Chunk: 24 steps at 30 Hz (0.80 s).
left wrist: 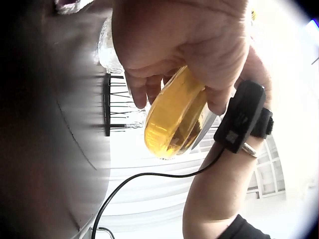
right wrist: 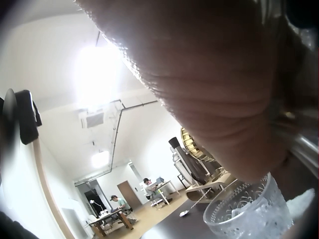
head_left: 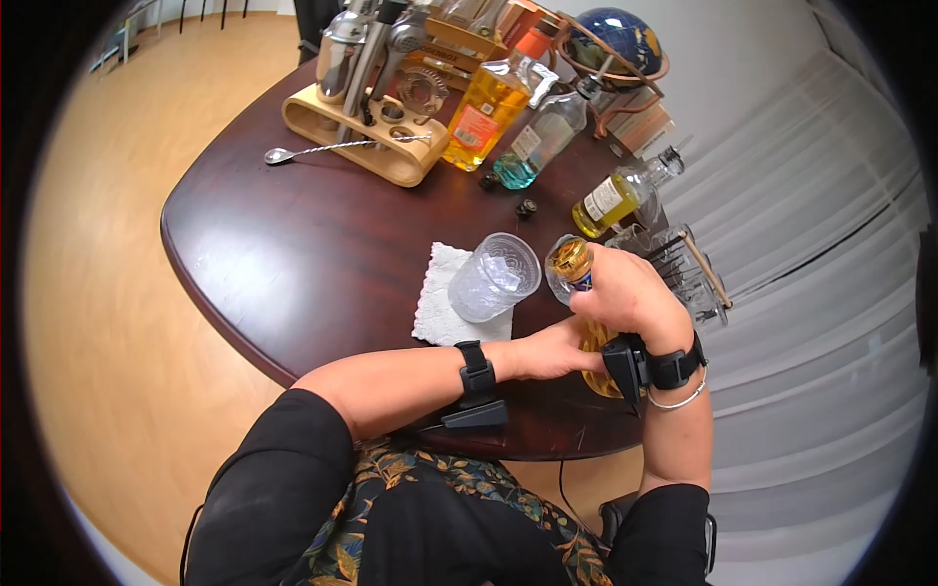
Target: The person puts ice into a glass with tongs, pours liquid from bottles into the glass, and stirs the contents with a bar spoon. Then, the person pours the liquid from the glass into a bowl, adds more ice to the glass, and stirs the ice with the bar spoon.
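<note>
A bottle of golden liquid with a gold cap is near the table's right edge. The right hand grips it at the neck, just below the cap. Around the lower body is the left hand; in the left wrist view that hand has its fingers round the tilted bottle. To the left, a patterned glass with ice stands on a white cloth, touched by neither hand. In the right wrist view, the right hand covers much of the picture, above the glass.
A wooden stand with bar tools and a long spoon is at the back left. Behind the glass stand an orange bottle, a clear one and a yellow one. A rack of glasses is at the right.
</note>
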Each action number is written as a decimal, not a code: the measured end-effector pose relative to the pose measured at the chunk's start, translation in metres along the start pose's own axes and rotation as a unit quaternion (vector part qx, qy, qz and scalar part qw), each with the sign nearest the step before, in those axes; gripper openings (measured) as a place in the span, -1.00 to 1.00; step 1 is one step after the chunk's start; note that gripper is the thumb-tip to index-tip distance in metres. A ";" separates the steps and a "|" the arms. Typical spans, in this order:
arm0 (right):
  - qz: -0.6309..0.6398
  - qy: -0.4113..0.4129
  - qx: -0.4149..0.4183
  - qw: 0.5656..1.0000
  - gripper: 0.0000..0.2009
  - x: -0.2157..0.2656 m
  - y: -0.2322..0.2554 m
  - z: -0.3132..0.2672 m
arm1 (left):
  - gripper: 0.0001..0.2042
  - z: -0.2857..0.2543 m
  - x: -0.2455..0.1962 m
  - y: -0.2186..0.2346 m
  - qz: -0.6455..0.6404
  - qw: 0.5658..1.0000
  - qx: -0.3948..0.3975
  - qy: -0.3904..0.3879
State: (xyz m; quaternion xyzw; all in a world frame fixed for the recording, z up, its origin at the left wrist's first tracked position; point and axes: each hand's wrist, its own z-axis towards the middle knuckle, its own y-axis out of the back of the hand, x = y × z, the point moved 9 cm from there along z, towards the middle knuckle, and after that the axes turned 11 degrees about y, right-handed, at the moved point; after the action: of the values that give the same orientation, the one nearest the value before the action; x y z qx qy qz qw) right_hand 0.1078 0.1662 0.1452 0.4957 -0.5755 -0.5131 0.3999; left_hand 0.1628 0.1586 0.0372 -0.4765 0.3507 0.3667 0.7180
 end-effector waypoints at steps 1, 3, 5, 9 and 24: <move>0.015 0.001 -0.018 1.000 -0.69 -0.001 0.003 -0.003 | -0.35 0.002 0.000 0.001 0.002 1.000 0.003 -0.020; 0.057 -0.010 -0.068 0.996 -0.68 -0.004 0.012 -0.013 | -0.37 0.005 -0.006 0.000 0.004 0.998 0.013 -0.061; 0.127 -0.008 -0.134 0.983 -0.68 -0.009 0.019 -0.026 | -0.30 0.002 -0.013 0.000 0.010 0.999 0.000 -0.037; 0.250 0.004 -0.277 0.928 -0.71 -0.032 0.021 -0.054 | -0.28 0.000 -0.030 0.000 0.034 0.998 -0.033 -0.046; 0.463 -0.032 -0.498 0.732 -0.91 -0.079 -0.037 -0.101 | -0.32 -0.005 -0.045 0.009 0.419 0.895 -0.157 -0.004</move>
State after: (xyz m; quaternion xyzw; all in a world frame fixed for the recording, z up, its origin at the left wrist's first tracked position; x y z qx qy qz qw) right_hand 0.2270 0.2248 0.1280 -0.1192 -0.4085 -0.4932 0.7587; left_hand 0.1329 0.1480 0.0703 -0.3904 0.4530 0.6853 0.4156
